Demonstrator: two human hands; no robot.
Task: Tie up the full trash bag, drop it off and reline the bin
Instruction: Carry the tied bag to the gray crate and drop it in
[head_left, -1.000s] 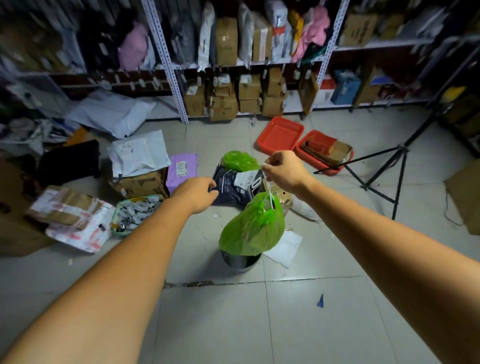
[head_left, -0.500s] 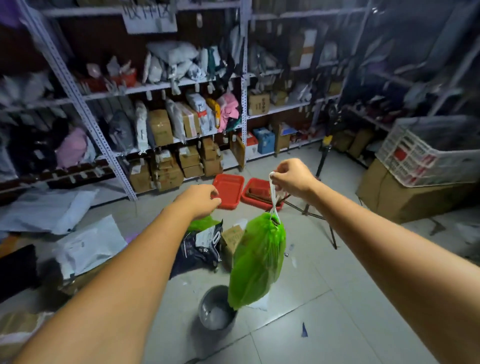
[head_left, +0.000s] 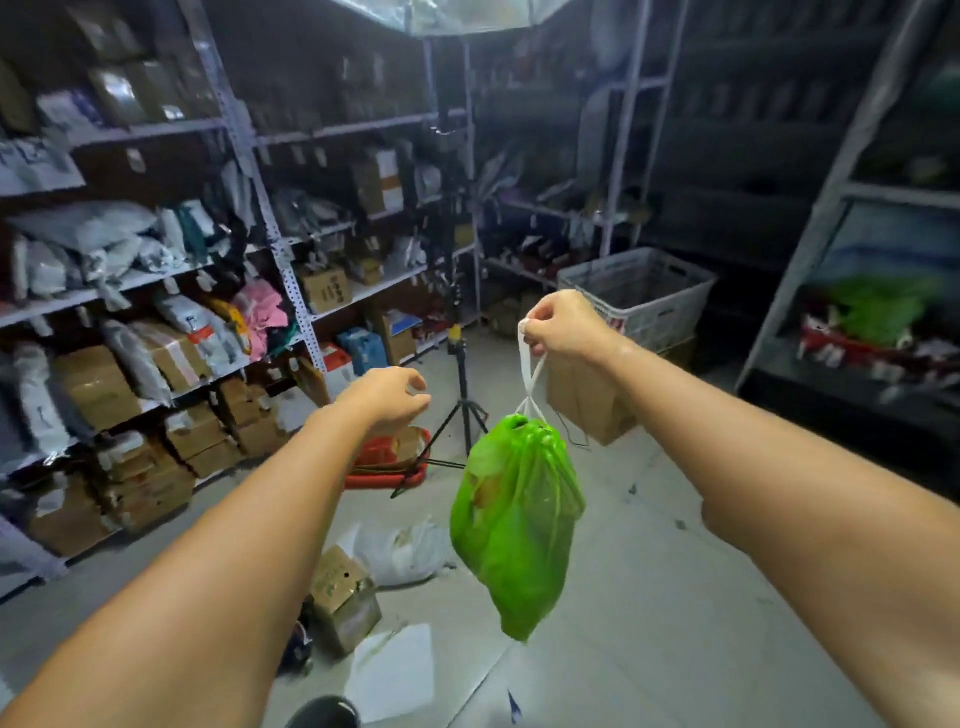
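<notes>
Trash bag (head_left: 517, 525) — lifted clear of bin (head_left: 324, 714), hung below right grip (head_left: 563, 325) by pinched drawstring (head_left: 530, 374) | left grip (head_left: 387, 397) loosely curled, empty | drop-off judged next

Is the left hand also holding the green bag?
No: the right hand alone grips the green bag's white drawstring; the left hand holds nothing.

The pale tiled floor (head_left: 649, 597) carries a small cardboard box (head_left: 345, 597), with a white sheet of paper (head_left: 392, 670) just beside it and a crumpled white bag (head_left: 405, 551) behind. Farther back, red trays (head_left: 387, 467) sit by a tripod (head_left: 460, 415). Only the dark rim of the bin (head_left: 323, 714) shows.
</notes>
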